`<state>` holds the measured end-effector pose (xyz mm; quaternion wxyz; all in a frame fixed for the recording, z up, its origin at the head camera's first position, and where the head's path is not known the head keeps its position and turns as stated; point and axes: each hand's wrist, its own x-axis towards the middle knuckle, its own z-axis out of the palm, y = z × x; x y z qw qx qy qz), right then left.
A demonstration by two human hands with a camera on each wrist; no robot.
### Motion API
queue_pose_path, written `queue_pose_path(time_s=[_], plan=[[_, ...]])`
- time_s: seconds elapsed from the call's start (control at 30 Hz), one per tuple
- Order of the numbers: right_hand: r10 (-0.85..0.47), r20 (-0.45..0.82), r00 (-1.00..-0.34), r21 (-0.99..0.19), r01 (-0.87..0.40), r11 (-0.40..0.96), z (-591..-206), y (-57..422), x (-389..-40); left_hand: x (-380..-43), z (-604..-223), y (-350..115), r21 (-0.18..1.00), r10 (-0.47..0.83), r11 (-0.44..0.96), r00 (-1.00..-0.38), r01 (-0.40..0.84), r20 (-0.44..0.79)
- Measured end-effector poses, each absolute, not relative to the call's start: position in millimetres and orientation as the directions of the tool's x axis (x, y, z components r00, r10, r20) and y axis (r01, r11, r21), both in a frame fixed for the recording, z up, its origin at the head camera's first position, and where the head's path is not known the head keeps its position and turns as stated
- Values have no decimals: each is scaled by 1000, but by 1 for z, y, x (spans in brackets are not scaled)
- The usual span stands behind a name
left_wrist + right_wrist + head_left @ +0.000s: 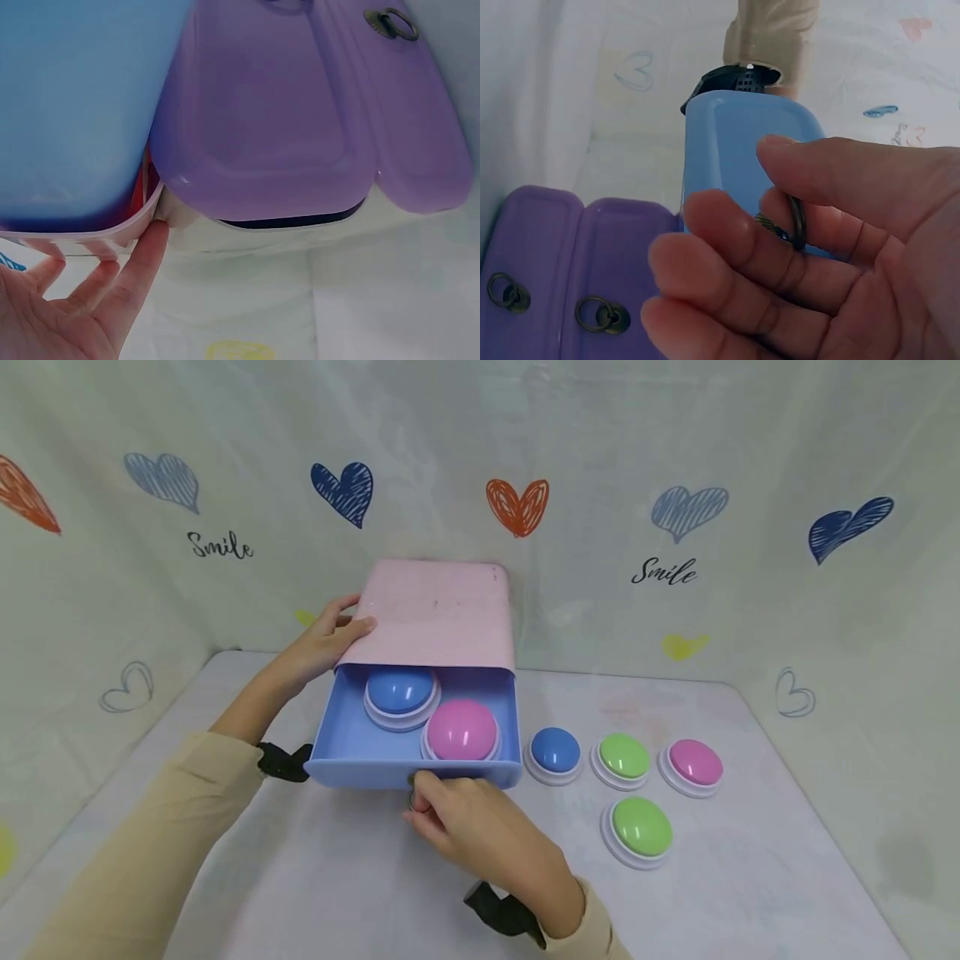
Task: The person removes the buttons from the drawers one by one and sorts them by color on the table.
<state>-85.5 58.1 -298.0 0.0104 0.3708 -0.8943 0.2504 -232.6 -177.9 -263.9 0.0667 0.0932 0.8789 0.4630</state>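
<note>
A small drawer cabinet with a pink top (438, 610) stands on the table, its blue drawer (352, 735) pulled partway out. In the drawer lie a blue dome button (400, 692) and a pink dome button (461, 731), both on white bases. My left hand (330, 639) rests against the cabinet's upper left side, thumb over the top edge; the left wrist view shows its fingers extended at the pink rim. At the drawer front, my right hand (480, 831) holds the metal ring pull (798, 223) with curled fingers, one hooked through the ring.
To the drawer's right, a blue button (555, 750), two green buttons (624, 756) (642, 827) and a pink button (695, 762) sit on the white table (757, 877). Purple drawers (630, 262) with ring pulls are below the blue one. A heart-printed curtain (592, 460) hangs behind.
</note>
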Motion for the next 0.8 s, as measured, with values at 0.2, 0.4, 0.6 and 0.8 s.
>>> queue_pose_path(time_s=[0.2,0.4,0.6,0.8], plan=[[-666,210,-716,-422,-681,599,-297,58,-82,-234,-264,-178,833,231,542,-973,112,-19],[-671,222,-708,-387,-695,606,-297,57,-81,-233,-263,-179,835,232,539,-972,111,-21],[-682,253,-686,-339,-723,602,-297,56,-79,-233,-265,-179,832,234,542,-972,115,-18],[-700,229,-677,-321,-731,602,-298,57,-75,-234,-265,-179,835,242,539,-970,113,-25]])
